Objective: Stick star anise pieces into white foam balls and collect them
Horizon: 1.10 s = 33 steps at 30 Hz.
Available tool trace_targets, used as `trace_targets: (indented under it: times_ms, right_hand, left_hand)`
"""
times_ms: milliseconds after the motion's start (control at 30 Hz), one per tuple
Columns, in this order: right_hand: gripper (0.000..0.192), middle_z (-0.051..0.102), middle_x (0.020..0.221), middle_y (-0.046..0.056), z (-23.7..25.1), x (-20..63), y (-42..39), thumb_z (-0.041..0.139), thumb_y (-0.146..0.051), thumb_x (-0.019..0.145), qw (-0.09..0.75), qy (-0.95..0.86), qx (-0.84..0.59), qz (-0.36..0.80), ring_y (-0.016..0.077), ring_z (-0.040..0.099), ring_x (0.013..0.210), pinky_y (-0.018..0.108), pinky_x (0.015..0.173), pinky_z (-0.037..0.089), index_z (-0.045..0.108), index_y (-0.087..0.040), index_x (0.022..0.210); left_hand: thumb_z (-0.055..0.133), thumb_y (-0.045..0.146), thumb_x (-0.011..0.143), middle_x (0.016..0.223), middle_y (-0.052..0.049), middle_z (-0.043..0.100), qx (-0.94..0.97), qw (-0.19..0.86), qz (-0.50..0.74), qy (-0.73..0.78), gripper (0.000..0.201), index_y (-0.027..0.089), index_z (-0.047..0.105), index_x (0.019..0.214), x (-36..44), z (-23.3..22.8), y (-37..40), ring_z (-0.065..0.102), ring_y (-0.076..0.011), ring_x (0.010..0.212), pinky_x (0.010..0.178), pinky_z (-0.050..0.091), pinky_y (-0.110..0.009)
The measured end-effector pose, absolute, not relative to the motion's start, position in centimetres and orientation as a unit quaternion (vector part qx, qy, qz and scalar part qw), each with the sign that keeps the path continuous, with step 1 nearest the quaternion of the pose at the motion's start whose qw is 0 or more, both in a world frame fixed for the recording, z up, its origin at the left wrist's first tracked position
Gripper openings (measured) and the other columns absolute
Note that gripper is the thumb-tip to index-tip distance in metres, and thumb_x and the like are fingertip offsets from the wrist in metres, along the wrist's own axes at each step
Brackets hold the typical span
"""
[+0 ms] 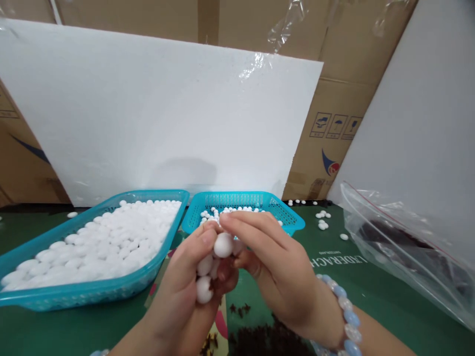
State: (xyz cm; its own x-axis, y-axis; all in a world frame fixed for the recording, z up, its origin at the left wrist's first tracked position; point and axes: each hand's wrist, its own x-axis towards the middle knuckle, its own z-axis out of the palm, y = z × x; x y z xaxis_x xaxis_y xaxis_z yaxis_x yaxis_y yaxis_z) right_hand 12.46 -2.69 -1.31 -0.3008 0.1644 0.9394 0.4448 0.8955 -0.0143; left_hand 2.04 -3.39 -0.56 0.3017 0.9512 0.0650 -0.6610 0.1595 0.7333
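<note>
Several small white balls [204,289] are gathered in my left hand [185,277], whose fingers curl around them. A dark brown bit shows at the edge of the lowest ball. My right hand [274,257] meets the left from the right side, its fingers bent over the top white ball [223,245] and its thumb below. Another ball is partly hidden behind the right fingertips. Under the hands lie small brown star-shaped pieces [240,310], with a dark heap of them [265,340] at the bottom edge.
A blue tray [178,222] full of white balls stands at left. Behind my hands is a blue perforated basket [285,210] with smaller white balls. A clear zip bag [404,237] with dark contents lies at right. Cardboard [345,94] and a white board [178,113] rise behind.
</note>
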Motion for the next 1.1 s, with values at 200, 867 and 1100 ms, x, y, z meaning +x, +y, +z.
trace_targets:
  times_ms: [200,867,1100]
  right_hand:
    - [0.021,0.051,0.088,0.006,-1.6,12.3,-2.7,0.035,-0.002,0.072,0.537,-0.806,-0.192,-0.155,0.0107,0.041,0.083,0.019,0.075,0.035,0.045,-0.007,0.090]
    - [0.017,0.051,0.078,0.005,-1.5,11.9,-3.3,0.034,-0.002,0.070,0.571,-0.789,-0.192,-0.124,0.0096,0.044,0.075,0.018,0.071,0.036,0.044,-0.010,0.082]
    - [0.026,0.050,0.081,0.005,-1.3,12.2,-3.7,0.034,0.000,0.065,0.558,-0.804,-0.189,-0.082,0.0104,0.044,0.077,0.020,0.071,0.037,0.042,-0.011,0.087]
  left_hand:
    - [0.061,0.021,0.047,0.030,0.007,0.035,0.328,0.720,0.571,0.219,0.021,0.015,0.045,0.034,2.2,-0.6,-3.9,0.028,-0.0012,0.030,0.034,0.032,-0.011]
    - [0.059,0.024,0.048,0.040,0.006,0.037,0.315,0.733,0.549,0.248,0.019,0.015,0.044,0.041,2.3,-0.9,-3.7,0.030,-0.0018,0.036,0.033,0.030,-0.011]
    - [0.059,0.023,0.049,0.037,0.006,0.038,0.324,0.729,0.551,0.244,0.019,0.015,0.044,0.041,2.3,-0.4,-4.0,0.030,-0.0015,0.032,0.031,0.029,-0.011]
